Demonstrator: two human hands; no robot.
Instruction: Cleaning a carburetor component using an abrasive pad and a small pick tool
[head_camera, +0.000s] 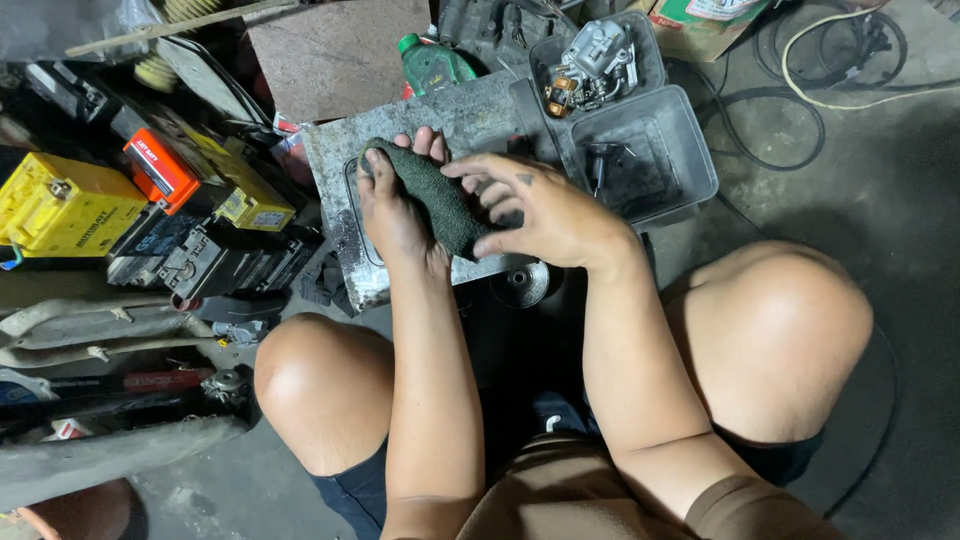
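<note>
Cloth (440, 195): on metal tray (345, 150), between left hand (395, 215) and right hand (550, 215). Plastic bin (680, 150): right of tray; carburetor (595, 60) in its far compartment. Batteries (150, 210): left of tray. Bottle (432, 62): behind tray.

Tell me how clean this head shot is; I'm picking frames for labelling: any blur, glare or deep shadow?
Head view: the left hand, right hand and dark green cloth between them are sharp and evenly lit; slight shine on the knees; heavy shadow on the floor at right and under the legs; wide-angle bending at the edges.
</note>
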